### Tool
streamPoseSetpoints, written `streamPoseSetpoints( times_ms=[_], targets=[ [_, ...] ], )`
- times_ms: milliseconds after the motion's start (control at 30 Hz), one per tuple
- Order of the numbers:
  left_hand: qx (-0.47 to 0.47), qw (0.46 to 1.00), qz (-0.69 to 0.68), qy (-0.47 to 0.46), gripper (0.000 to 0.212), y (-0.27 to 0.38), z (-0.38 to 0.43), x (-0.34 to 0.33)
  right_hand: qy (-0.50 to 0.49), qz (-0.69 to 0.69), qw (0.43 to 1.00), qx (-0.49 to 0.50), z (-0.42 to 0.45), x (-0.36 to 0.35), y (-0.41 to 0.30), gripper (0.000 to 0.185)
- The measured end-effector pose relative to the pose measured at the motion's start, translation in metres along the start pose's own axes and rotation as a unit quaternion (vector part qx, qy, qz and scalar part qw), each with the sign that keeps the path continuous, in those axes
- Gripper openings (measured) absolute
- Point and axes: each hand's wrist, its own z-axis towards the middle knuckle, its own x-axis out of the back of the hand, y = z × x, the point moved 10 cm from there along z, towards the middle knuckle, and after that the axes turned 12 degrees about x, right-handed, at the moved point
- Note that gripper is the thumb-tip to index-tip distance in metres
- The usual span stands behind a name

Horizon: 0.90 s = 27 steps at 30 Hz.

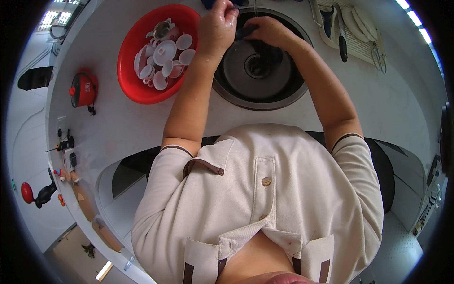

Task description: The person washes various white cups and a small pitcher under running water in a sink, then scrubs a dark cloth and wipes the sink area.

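Note:
Over the left rim of the round metal sink (260, 103), my left hand (220, 26) is closed on one part of a dark wet cloth (244, 32). My right hand (266, 31) pinches the same cloth near the thin stream at the tap, and a dark portion hangs into the sink below it. To the left of the sink stands a red plastic basin (124, 71). It holds several white cups (161, 81), a white lid or saucer (165, 52) and a small metal-lined pot (162, 30).
At the upper right, a cream rack (328, 39) bears a peeler (327, 21), a black-handled knife (342, 39), pale curved pieces and scissors (378, 58). A red electric pot (85, 89) stands at the far left on the white counter (117, 124). Dark fabric lies behind the sink.

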Motion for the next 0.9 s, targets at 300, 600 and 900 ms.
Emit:
streamPoseSetpoints(
  times_ms=[300,600,900],
  targets=[
    [0.133,0.974,-0.061,-0.174,0.027,-0.053,-0.012,-0.063,0.128,0.009,0.991,0.022,-0.002,0.038,0.003,0.032],
    [0.148,0.950,-0.259,-0.096,0.017,-0.025,0.000,-0.045,-0.032,0.138,0.989,-0.043,-0.012,-0.022,0.007,0.049],
    [0.159,0.912,-0.346,-0.150,0.029,-0.023,0.015,-0.025,-0.025,0.254,0.966,-0.031,-0.007,-0.023,0.013,0.035]
  ],
)
